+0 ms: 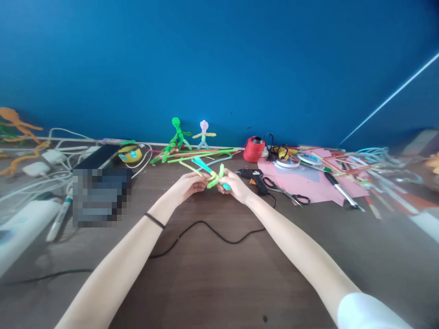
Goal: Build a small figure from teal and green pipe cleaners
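Between my two hands, over the middle of the table, is a pipe-cleaner figure (213,179) in yellow-green and turquoise. My left hand (194,186) pinches its left side, the fingertips partly hidden behind it. On the other side, my right hand (235,186) is closed around the figure's turquoise end. Blue and yellow strands of it stick out up and to the left. Just behind lie loose pipe cleaners (206,154) in green and red. A green pipe-cleaner figure (177,133) and a smaller pink-headed figure (204,133) stand against the wall.
Right of my hands are a glue gun (255,178), scissors (287,192), a red thread spool (254,150) and pink paper (312,185) with a marker (343,191). White cables, a dark pixelated object (102,197) and a power strip (27,228) lie left. A black cord (219,235) crosses the table.
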Available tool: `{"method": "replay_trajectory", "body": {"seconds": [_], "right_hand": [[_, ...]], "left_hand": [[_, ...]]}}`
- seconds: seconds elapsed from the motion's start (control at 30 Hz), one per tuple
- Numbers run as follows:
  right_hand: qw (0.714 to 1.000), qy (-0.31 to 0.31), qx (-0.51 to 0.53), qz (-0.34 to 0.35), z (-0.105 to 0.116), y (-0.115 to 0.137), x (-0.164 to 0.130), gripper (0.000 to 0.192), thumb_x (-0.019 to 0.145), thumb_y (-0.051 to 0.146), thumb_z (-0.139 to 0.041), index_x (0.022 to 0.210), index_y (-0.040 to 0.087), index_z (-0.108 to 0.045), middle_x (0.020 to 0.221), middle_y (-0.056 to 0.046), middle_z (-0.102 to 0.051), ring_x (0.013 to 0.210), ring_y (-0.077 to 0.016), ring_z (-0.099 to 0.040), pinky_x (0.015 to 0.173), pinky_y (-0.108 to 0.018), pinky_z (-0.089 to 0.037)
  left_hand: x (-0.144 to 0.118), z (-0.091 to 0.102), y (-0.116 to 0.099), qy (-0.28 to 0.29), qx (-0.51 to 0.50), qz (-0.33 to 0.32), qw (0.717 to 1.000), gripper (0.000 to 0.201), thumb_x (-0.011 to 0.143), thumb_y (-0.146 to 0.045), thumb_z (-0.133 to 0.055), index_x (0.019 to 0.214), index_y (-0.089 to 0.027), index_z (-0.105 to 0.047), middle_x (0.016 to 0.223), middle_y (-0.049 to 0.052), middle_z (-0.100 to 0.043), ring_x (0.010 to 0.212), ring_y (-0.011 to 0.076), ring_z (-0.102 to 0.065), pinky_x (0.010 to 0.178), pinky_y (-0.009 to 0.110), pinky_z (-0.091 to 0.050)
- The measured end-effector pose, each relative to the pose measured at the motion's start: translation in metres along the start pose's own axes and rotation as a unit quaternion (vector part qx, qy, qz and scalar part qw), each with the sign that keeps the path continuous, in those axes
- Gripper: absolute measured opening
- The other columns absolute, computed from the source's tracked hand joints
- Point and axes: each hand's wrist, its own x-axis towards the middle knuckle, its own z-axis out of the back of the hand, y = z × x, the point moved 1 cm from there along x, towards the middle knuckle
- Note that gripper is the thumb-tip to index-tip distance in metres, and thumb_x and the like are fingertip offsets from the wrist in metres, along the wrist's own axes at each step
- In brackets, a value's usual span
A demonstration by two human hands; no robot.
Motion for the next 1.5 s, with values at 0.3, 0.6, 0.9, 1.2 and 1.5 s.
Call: {"method": "replay_trajectory", "body": {"seconds": [0.3, 0.6, 0.9, 1.2, 1.5], "right_hand": [[0.997, -0.039, -0.063, 0.018, 0.0, 0.003, -0.001, 0.026, 0.066, 0.037, -0.063, 0.076, 0.015, -0.052, 0.063, 0.001, -0.057, 0.05, -0.0084, -0.048, 0.044, -0.021, -0.031], [0.989, 0.07, -0.132, 0.015, -0.005, 0.009, -0.005, 0.015, 0.072, 0.028, -0.059, 0.076, 0.014, -0.057, 0.06, 0.0, -0.058, 0.05, -0.0084, -0.046, 0.047, -0.021, -0.033], [0.976, 0.067, -0.208, -0.009, -0.011, 0.011, -0.007, 0.013, 0.069, 0.026, -0.06, 0.069, 0.013, -0.056, 0.06, -0.001, -0.059, 0.052, -0.0093, -0.049, 0.049, -0.022, -0.038], [0.988, -0.064, -0.133, -0.053, -0.004, -0.001, 0.001, 0.016, 0.062, 0.027, -0.063, 0.065, 0.014, -0.053, 0.05, 0.002, -0.056, 0.042, -0.0063, -0.042, 0.041, -0.019, -0.028], [0.986, -0.132, -0.097, -0.015, 0.0, -0.004, 0.004, 0.015, 0.061, 0.026, -0.059, 0.06, 0.015, -0.049, 0.049, 0.002, -0.054, 0.041, -0.0065, -0.041, 0.04, -0.02, -0.025]], "left_hand": [[0.005, 0.005, 0.003, -0.008, -0.031, 0.008, 0.999, 0.006, 0.064, -0.008, -0.064, 0.069, -0.01, -0.067, 0.063, 0.004, -0.065, 0.059, 0.0095, -0.059, 0.064, 0.023, -0.047], [0.001, 0.013, -0.003, 0.065, 0.04, -0.006, 0.997, 0.021, 0.052, -0.019, -0.077, 0.069, -0.013, -0.068, 0.068, 0.003, -0.066, 0.064, 0.0119, -0.059, 0.064, 0.024, -0.046], [-0.011, 0.013, -0.026, 0.009, 0.162, -0.026, 0.986, 0.024, 0.06, -0.038, -0.07, 0.066, -0.015, -0.065, 0.07, 0.006, -0.07, 0.064, 0.0157, -0.062, 0.068, 0.028, -0.047], [-0.027, -0.014, -0.036, -0.062, 0.4, -0.181, 0.896, 0.013, 0.064, -0.033, -0.065, 0.066, -0.021, -0.068, 0.07, 0.001, -0.068, 0.069, 0.0168, -0.058, 0.067, 0.026, -0.04], [-0.016, -0.02, -0.014, 0.032, 0.325, -0.11, 0.939, 0.012, 0.065, -0.029, -0.063, 0.07, -0.02, -0.069, 0.073, 0.004, -0.07, 0.066, 0.0168, -0.06, 0.062, 0.026, -0.042]]}}
